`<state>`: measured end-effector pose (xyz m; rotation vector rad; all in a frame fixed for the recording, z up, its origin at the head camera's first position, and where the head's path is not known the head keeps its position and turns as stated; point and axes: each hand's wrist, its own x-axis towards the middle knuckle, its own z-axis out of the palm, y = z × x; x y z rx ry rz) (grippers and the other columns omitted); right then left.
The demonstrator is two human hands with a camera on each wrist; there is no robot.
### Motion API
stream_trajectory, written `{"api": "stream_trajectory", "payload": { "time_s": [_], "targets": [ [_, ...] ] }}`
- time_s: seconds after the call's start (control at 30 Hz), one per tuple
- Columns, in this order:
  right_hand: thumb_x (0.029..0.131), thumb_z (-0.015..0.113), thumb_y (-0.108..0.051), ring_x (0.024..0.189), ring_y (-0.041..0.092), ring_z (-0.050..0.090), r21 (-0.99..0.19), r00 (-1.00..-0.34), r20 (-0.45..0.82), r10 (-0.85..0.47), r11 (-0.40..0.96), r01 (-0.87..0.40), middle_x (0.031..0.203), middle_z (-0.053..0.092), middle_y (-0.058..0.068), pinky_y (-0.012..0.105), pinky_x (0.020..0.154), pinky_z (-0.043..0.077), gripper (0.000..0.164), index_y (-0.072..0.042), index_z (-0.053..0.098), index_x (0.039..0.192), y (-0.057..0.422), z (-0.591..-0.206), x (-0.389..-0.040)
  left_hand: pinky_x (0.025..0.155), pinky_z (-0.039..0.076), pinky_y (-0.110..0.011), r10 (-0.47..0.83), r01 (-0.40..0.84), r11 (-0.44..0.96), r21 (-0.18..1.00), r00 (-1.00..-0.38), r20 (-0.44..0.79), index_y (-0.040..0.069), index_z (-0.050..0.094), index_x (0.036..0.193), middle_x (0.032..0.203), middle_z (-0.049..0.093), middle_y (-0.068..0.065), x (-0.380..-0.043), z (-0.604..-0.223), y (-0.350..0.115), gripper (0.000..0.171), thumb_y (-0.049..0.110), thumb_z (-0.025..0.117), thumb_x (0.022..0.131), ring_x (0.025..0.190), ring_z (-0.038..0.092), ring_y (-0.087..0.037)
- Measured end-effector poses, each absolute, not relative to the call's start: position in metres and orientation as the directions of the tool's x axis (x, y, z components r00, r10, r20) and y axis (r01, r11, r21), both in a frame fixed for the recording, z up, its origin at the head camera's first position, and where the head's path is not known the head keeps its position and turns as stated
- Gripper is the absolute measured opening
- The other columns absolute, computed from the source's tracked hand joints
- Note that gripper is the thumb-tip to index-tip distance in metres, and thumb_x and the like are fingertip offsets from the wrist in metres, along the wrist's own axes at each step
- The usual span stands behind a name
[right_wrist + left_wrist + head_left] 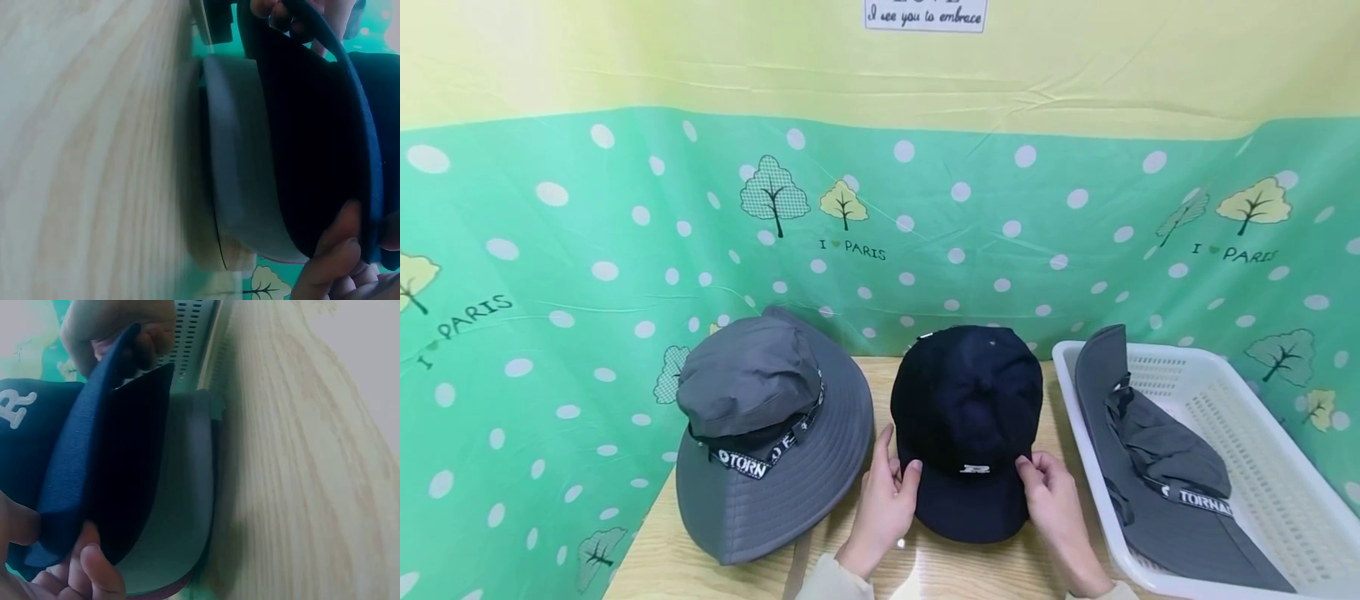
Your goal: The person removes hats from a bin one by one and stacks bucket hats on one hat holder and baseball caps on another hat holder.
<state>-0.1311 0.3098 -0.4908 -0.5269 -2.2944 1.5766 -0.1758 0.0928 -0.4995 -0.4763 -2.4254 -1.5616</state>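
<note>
Both hands hold a dark navy cap [973, 392] with a small white R-like letter above its brim. My left hand [886, 507] pinches the brim's left side, thumb above and fingers beneath. At the right side, my right hand [1058, 504] pinches it the same way. The wrist views show the raised brim [72, 462] from the front, with dark fabric under it. Below that lies a grey brim [181, 487], close over the table, with a thin reddish edge [170, 590] beneath it. The crowns of these lower caps are hidden.
A grey wide-brimmed hat [752, 400] with a lettered band stands on the wooden table [940, 575] at left. On the right, a white plastic basket [1288, 450] holds a similar grey hat [1172, 458], tilted over its left rim. A green and yellow printed curtain [970, 233] hangs close behind.
</note>
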Motion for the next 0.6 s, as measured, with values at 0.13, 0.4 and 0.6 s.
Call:
{"api": "stream_trajectory", "payload": {
  "time_s": [0.13, 0.4, 0.6],
  "targets": [
    [0.097, 0.052, -0.021, 0.045, 0.014, 0.044, -0.93, -0.899, 0.015, 0.438, 0.337, 0.149, 0.054, 0.044, -0.002, 0.027, 0.044, 0.038, 0.026, -0.001, 0.055, 0.082, 0.312, -0.495, -0.132, 0.048, 0.033, -0.016, 0.144, 0.364, 0.425, 0.829, -0.931, 0.335, 0.007, 0.042, 0.137, 0.056, 0.039, 0.011, -0.176, -0.499, 0.092, 0.051, 0.017, 0.063, 0.092, 0.049, 0.038, 0.0],
    [0.097, 0.052, -0.022, 0.04, 0.02, 0.045, -0.943, -0.92, -0.055, 0.389, 0.283, 0.175, 0.05, 0.043, 0.001, 0.029, 0.039, 0.041, 0.03, -0.001, 0.051, 0.076, 0.316, -0.501, -0.134, 0.047, 0.034, -0.017, 0.145, 0.343, 0.486, 0.804, -0.939, 0.313, 0.007, 0.052, 0.118, 0.056, 0.041, 0.012, -0.176, -0.497, 0.089, 0.033, 0.02, 0.065, 0.091, 0.049, 0.041, 0.001],
    [0.097, 0.052, -0.023, 0.04, 0.02, 0.047, -0.928, -0.923, -0.016, 0.384, 0.338, 0.157, 0.05, 0.043, 0.0, 0.029, 0.041, 0.041, 0.031, -0.003, 0.049, 0.074, 0.318, -0.505, -0.134, 0.05, 0.036, -0.019, 0.156, 0.361, 0.498, 0.788, -0.932, 0.328, 0.01, 0.052, 0.101, 0.06, 0.043, 0.011, -0.177, -0.498, 0.086, 0.022, 0.023, 0.066, 0.09, 0.051, 0.042, 0.002]
  ]
}}
